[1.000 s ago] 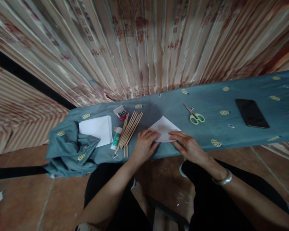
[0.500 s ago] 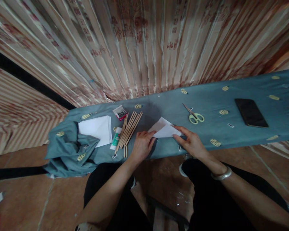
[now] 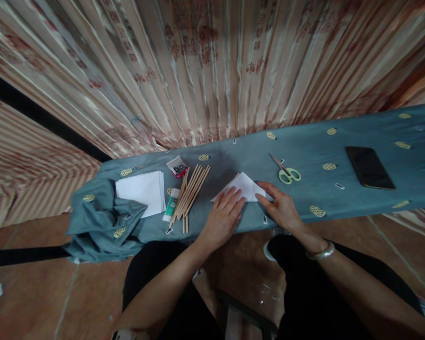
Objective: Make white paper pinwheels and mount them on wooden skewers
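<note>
Paper [image 3: 247, 185] sat folded to a triangle at the near edge of the table [image 3: 340, 141], dead centre in front of the person, so both hands reached it evenly. Left hand [image 3: 222, 216] lay flat, palm down, fingers spread over the paper's left part. It was pressing, not gripping, w/ nothing in it; prob. pinning the sheet so it couldn't slide on the cloth [image 3: 99, 229]. Right hand [image 3: 280, 208] was open too, fingers straight, tips on the paper's right edge, pressing and holding nothing.

Supplies were parked left of the paper, out of the way but w/in reach: sticks [image 3: 191, 189] in a loose fan, glue [image 3: 171, 206] just beside them, sheet stack [image 3: 141, 189] further left, small box [image 3: 177, 166] behind the sticks (contents too small to tell). Scissors [image 3: 286, 171] lay just beyond the right hand, apart from the paper, handles nearer the person. Phone [image 3: 369, 166] sat well off to the right. Cloth was bunched at the table's left end, lapping the stack's near corner.
</note>
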{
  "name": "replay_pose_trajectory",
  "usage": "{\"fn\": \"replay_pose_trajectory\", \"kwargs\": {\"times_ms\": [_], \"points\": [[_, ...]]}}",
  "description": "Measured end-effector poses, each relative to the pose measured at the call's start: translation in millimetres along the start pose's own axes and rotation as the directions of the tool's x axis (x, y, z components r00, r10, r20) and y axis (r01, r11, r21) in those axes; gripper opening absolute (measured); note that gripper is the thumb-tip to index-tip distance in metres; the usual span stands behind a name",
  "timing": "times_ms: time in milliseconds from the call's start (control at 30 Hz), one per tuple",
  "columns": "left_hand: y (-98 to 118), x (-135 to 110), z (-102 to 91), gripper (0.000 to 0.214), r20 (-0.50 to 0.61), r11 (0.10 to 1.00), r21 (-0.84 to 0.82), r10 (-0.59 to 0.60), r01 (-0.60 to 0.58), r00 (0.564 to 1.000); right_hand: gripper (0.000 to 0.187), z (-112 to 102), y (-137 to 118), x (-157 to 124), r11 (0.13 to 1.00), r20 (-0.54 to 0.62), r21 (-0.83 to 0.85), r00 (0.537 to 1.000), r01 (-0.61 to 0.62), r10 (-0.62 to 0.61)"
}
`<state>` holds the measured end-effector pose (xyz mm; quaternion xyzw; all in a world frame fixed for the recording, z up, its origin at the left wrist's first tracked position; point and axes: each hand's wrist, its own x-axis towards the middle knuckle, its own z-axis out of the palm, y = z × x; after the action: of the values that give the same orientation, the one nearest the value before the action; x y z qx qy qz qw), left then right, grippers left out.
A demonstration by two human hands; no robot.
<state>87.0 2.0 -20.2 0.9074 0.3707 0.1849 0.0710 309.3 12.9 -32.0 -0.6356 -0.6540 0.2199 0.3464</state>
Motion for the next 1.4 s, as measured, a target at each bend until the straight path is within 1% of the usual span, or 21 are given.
{"fn": "replay_pose_trajectory", "kwargs": {"times_ms": [67,133,200,300,367,967,1233,1400], "points": [[5.2,-1.3,3.9,0.049,0.056,1.000,0.012,0.014,-0.014,0.998,0.041,1.3,2.1,0.3,1.000,-0.011,-0.017,1.000,0.019,-0.019],[7.6,-2.3,6.1,0.056,0.105,1.000,0.019,-0.004,0.002,0.994,0.040,2.6,3.9,0.8,0.999,-0.025,-0.030,0.999,0.045,-0.046],[8.1,-2.8,6.7,0.060,0.141,0.999,0.022,-0.029,0.026,0.990,0.039,3.6,4.8,1.7,0.994,-0.039,-0.054,0.994,0.100,-0.102],[7.4,-2.5,6.5,0.062,0.171,0.999,0.022,-0.051,0.048,0.984,0.038,4.2,4.8,3.5,0.977,-0.057,-0.101,0.979,0.190,-0.196],[7.1,-2.0,6.7,0.063,0.174,0.998,0.021,-0.060,0.057,0.983,0.037,4.5,4.9,5.0,0.969,-0.062,-0.120,0.972,0.217,-0.226],[6.5,-1.6,12.1,0.066,0.164,0.996,0.031,-0.091,0.087,0.982,0.036,11.9,9.9,12.2,0.958,-0.076,-0.153,0.963,0.244,-0.257],[6.8,-1.1,11.4,0.066,0.183,0.995,0.033,-0.096,0.092,0.978,0.035,12.2,10.6,13.7,0.952,-0.051,-0.166,0.962,0.256,-0.267],[7.6,-0.9,11.5,0.065,0.182,0.995,0.045,-0.098,0.092,0.978,0.039,12.7,7.5,10.2,0.932,-0.029,-0.231,0.956,0.279,-0.293]]}}
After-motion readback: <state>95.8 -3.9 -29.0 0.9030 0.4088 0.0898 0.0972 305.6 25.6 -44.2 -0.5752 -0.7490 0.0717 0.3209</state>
